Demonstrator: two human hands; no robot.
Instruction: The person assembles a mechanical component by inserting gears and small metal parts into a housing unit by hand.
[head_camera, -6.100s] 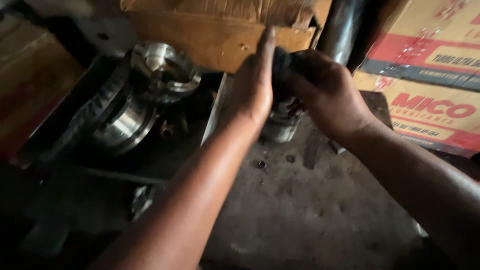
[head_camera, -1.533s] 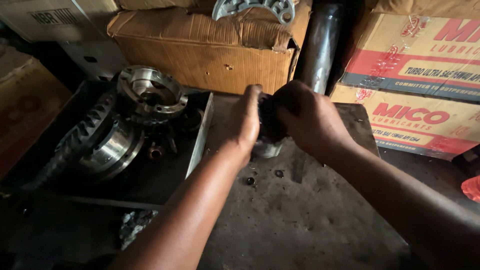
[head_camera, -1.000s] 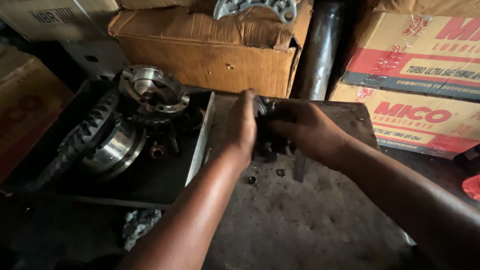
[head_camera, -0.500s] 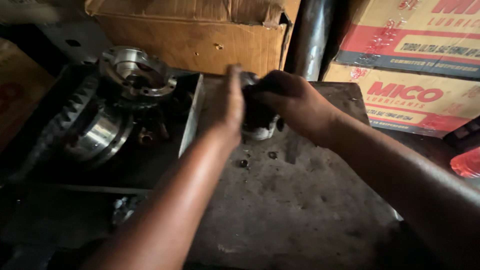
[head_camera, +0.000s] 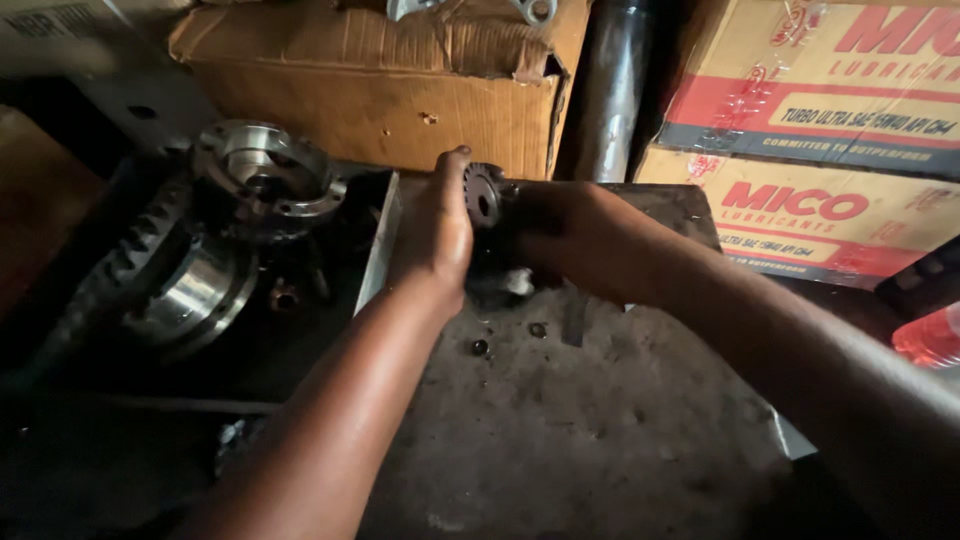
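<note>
Now, in the head view, a small dark gear (head_camera: 483, 193) shows between the two hands, where half a second ago the closed hands hid whatever they held; the part has come up into sight, so the work on it is out in the open. The left hand (head_camera: 437, 232) stands upright with its fingers pressed against the gear's left face, thumb tip above the teeth. The right hand (head_camera: 572, 238) is closed around something dark just behind and below the gear; whether its fingers grip the gear itself or a shaft under it I cannot tell. Both hands sit close together, touching the same piece, at the far edge of the bench (head_camera: 600, 440).

The gear is small, toothed round the rim, with a centre hole, dull and oily, and it stands on edge facing the camera. A pale scrap (head_camera: 518, 282) lies just under the hands, and two small round bits (head_camera: 481, 347) rest on the bench near them.

Off the left edge, a large ring gear (head_camera: 175, 290) and a shiny flanged housing (head_camera: 265, 180) lie in a dark tray. Cardboard boxes (head_camera: 400, 90) and a steel pipe (head_camera: 610, 90) stand behind.
</note>
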